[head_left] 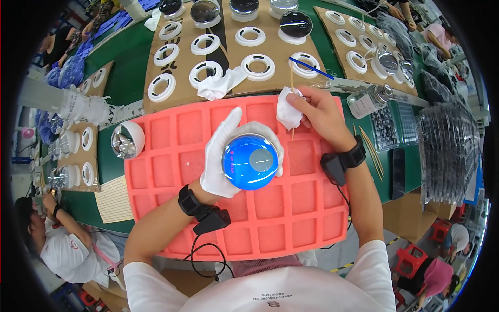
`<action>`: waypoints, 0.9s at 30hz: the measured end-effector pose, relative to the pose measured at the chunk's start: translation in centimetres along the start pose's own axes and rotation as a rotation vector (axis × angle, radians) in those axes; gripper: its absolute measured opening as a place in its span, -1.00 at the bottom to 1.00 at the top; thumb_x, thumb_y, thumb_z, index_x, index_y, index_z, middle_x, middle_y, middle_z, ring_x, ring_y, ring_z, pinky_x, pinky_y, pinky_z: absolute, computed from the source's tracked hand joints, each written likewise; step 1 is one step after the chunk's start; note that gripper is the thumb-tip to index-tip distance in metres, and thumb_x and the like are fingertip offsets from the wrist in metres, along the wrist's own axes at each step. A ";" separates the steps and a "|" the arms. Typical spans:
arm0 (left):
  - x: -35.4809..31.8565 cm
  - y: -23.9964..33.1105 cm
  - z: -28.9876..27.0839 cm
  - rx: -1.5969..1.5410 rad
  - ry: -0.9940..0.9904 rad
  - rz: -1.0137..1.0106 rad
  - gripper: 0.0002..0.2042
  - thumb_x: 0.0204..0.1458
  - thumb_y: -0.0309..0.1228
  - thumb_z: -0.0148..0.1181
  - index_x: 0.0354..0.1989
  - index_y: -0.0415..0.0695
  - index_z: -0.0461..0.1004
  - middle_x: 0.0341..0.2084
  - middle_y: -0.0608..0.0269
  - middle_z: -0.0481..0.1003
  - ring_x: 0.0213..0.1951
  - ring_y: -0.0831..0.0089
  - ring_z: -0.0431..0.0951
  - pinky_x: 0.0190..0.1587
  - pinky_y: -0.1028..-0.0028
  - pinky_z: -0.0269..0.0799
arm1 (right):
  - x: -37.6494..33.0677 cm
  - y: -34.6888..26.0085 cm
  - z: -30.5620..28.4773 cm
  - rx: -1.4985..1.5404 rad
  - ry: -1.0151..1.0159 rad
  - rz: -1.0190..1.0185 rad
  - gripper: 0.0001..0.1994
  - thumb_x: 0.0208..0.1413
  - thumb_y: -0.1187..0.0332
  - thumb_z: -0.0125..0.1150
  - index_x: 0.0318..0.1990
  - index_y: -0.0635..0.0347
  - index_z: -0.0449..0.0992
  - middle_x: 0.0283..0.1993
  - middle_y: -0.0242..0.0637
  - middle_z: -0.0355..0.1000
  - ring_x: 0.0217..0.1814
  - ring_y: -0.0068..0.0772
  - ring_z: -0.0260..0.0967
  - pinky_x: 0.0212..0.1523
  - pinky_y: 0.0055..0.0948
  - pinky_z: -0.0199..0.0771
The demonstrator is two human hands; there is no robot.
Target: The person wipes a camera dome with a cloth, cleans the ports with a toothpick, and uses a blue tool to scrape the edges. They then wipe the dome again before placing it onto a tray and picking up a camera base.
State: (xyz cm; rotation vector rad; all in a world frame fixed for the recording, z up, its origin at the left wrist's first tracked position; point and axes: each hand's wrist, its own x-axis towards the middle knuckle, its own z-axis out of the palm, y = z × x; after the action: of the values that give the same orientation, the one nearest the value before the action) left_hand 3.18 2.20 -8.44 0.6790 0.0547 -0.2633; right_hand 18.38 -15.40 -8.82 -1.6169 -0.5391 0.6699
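Note:
My left hand point(214, 169), in a white glove, cups a glossy blue ball point(241, 174) with a grey round patch on it. The thumb stretches upward beside the ball, and the other fingers curl behind it. To the upper right my bare right hand point(321, 112) pinches a crumpled white cloth point(287, 113) together with a thin wooden stick point(292, 78), whose two ends poke out above and below the cloth. The cloth is apart from the ball. Both hands are over a pink foam tray point(253, 210) with square pockets.
Beyond the tray, cardboard point(234, 50) carries white rings point(258, 66) and dark balls point(296, 24). Another white cloth point(222, 84) and a blue stick point(312, 68) lie there. Right are a glass bottle point(365, 102) and wooden sticks point(372, 151); left, a white-backed dome point(128, 140). Co-workers sit nearby.

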 end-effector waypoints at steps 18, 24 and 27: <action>0.5 0.1 -0.5 -0.307 -0.059 -0.038 -0.39 0.33 0.12 -0.36 -0.13 -0.26 0.40 -0.36 -0.08 0.48 -0.32 0.15 0.55 -0.14 0.24 0.50 | -0.1 0.0 0.1 -0.003 0.006 0.012 -0.75 0.35 0.23 0.15 -0.10 0.23 0.59 -0.48 -0.56 0.42 -0.56 -0.82 0.17 -0.59 -0.69 0.06; 0.4 0.2 -0.3 -0.264 -0.047 -0.031 -0.41 0.33 0.11 -0.34 -0.11 -0.25 0.39 -0.35 -0.08 0.48 -0.32 0.16 0.55 -0.14 0.25 0.49 | -0.1 0.1 0.0 0.005 0.002 0.010 -0.76 0.35 0.23 0.15 -0.13 0.23 0.59 -0.49 -0.56 0.41 -0.58 -0.82 0.17 -0.60 -0.69 0.06; 0.3 0.3 -0.1 -0.167 -0.020 -0.014 -0.41 0.33 0.11 -0.34 -0.10 -0.24 0.38 -0.35 -0.07 0.48 -0.32 0.16 0.55 -0.14 0.25 0.49 | 0.0 0.1 -0.1 -0.015 -0.011 -0.009 -0.76 0.35 0.23 0.15 -0.14 0.24 0.59 -0.48 -0.55 0.42 -0.58 -0.83 0.17 -0.60 -0.69 0.05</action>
State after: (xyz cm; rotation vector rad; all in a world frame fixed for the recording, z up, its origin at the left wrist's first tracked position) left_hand 3.56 2.38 -8.37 0.5097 0.0622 -0.2754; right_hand 18.40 -15.49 -8.89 -1.6244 -0.5603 0.6701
